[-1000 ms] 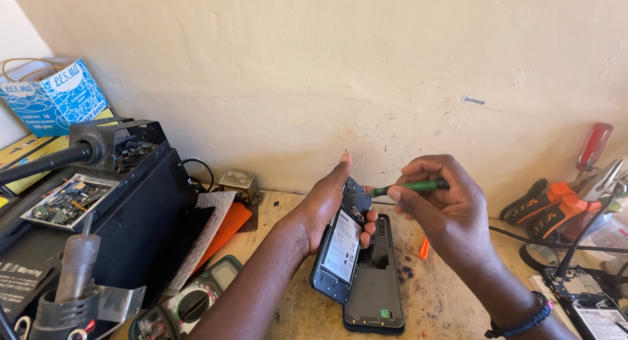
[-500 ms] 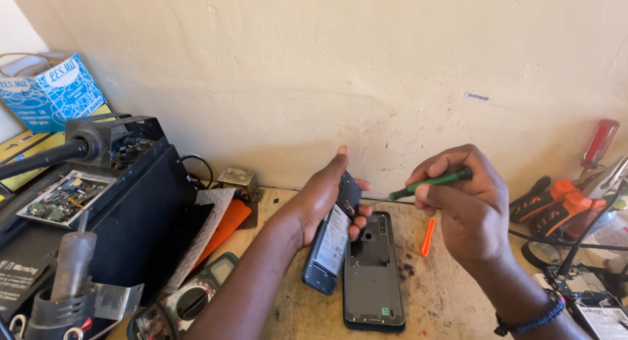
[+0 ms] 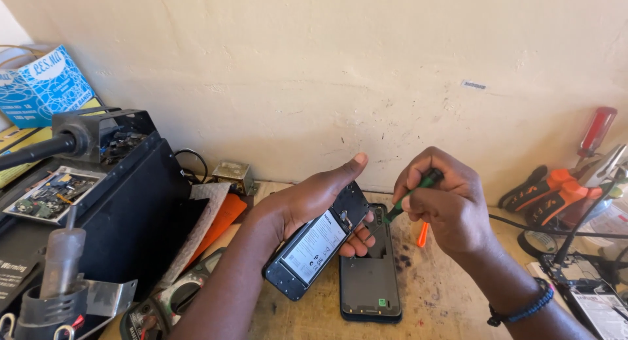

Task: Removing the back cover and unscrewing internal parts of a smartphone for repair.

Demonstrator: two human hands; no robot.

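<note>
Far left, a black station box (image 3: 124,203) crowds the workbench (image 3: 445,301) edge, with a soldering holder (image 3: 59,294) cut off at the bottom corner. The left hand (image 3: 314,199) is wrapped around an opened phone (image 3: 317,242) with its back off, held tilted above the bench; fingers cover its far side. Under it lies a second dark phone (image 3: 371,281), top end hidden. The right hand (image 3: 445,206) pinches a green screwdriver (image 3: 409,195), tip at the held phone's upper end, contact hard to make out. Orange pliers (image 3: 556,189) sit by the right edge.
</note>
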